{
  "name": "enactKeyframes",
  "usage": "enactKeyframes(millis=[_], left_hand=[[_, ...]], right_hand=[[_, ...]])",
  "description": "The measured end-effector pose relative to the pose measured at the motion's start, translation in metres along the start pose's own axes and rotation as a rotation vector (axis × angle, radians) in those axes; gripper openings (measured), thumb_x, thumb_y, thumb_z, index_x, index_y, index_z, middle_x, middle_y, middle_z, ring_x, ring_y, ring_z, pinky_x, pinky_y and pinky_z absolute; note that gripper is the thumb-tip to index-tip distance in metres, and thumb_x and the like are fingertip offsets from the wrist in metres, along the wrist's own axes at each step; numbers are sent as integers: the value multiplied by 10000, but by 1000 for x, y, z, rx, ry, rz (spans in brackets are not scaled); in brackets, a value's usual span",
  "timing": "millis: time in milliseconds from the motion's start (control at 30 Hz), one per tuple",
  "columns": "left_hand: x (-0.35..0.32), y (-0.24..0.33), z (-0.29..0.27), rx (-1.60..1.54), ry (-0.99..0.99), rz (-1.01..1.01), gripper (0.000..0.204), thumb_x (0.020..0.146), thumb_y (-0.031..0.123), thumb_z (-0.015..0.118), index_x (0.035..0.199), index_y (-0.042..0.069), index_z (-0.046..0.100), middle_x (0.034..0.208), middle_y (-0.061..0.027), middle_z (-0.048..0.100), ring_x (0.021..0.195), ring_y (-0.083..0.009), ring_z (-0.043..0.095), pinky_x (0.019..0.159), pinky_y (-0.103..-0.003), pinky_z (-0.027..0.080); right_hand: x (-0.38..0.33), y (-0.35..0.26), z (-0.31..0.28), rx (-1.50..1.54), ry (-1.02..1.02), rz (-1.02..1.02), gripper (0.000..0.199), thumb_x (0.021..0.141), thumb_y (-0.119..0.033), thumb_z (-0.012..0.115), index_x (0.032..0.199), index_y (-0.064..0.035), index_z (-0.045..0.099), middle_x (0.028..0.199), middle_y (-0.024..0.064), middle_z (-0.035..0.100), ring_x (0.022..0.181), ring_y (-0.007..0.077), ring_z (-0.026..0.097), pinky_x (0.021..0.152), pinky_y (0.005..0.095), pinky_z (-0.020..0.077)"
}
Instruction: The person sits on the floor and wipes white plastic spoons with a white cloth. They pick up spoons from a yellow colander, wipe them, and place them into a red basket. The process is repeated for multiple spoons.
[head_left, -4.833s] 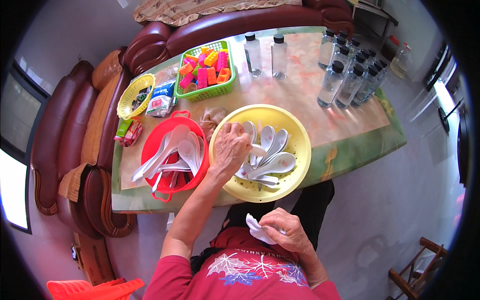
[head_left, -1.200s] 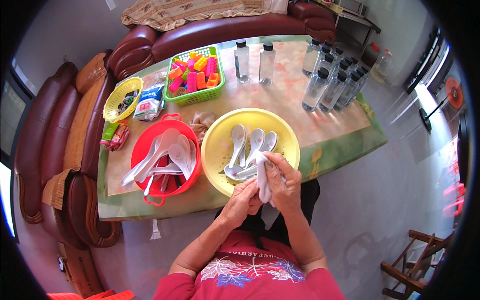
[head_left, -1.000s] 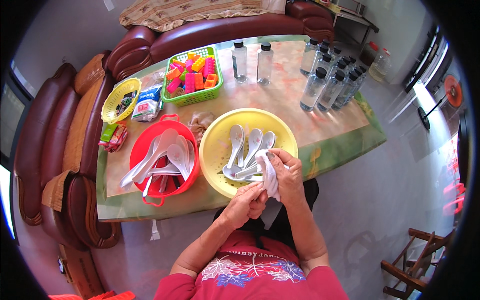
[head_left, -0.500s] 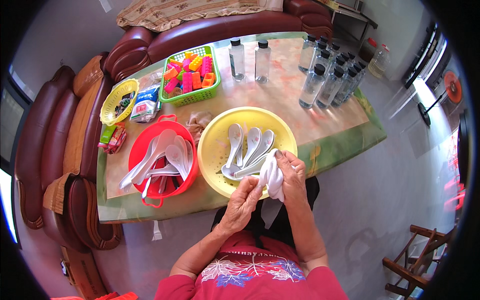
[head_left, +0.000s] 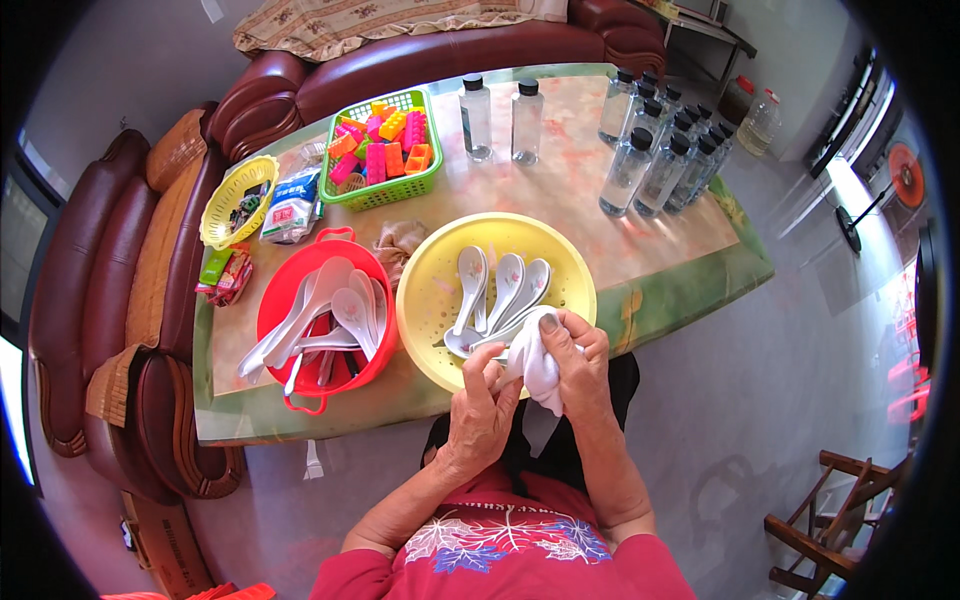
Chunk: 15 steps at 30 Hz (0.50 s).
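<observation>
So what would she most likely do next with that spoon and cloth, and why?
Probably finish rubbing, then lay the spoon in the red basin. Both hands, left and right, wrap it in the white cloth, and other spoons lie there.

The green-edged marble table (head_left: 640, 225) carries, at its near edge, a red bowl (head_left: 275, 300) on the left touching a yellow colander (head_left: 435, 290) to its right. Farther back on the left sit a small yellow basket (head_left: 215, 205), a white packet (head_left: 290, 205) and a green basket (head_left: 385, 190) of blocks. Two clear bottles (head_left: 500, 115) stand at the far middle and a cluster of bottles (head_left: 660, 145) at the far right
</observation>
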<state>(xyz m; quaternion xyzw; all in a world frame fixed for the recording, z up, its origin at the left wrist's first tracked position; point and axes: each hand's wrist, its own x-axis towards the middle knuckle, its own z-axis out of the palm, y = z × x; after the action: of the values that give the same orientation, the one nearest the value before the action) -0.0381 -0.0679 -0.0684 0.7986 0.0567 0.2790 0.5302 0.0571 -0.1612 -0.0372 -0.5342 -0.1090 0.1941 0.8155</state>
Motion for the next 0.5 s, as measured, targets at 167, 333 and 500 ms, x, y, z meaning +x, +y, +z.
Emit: enactKeyframes(millis=[167, 333, 500], left_hand=[[14, 11, -14, -779, -75, -579, 310, 982, 159, 419, 1266, 110, 304, 656, 6, 442, 486, -90, 381, 442, -254, 358], [27, 19, -6, -1146, 70, -859, 180, 993, 216, 391, 1163, 168, 358, 704, 32, 412, 524, -36, 329, 446, -167, 272], [20, -4, -1, -1186, 44, -736, 190, 1000, 208, 337, 1173, 159, 399, 918, -1, 543, 626, -63, 494, 455, -200, 360]], right_hand=[[18, 7, -2, 242, 162, -116, 141, 896, -136, 592, 957, -9, 588, 827, -3, 605, 695, 51, 537, 605, 199, 440], [9, 26, 14, -543, 200, -487, 218, 769, -37, 668, 978, -45, 604, 870, 59, 526, 770, 174, 553, 656, 285, 458], [6, 32, 22, -1022, 101, -778, 278, 726, -34, 678, 998, -2, 624, 911, 91, 515, 814, 239, 510, 697, 340, 445]])
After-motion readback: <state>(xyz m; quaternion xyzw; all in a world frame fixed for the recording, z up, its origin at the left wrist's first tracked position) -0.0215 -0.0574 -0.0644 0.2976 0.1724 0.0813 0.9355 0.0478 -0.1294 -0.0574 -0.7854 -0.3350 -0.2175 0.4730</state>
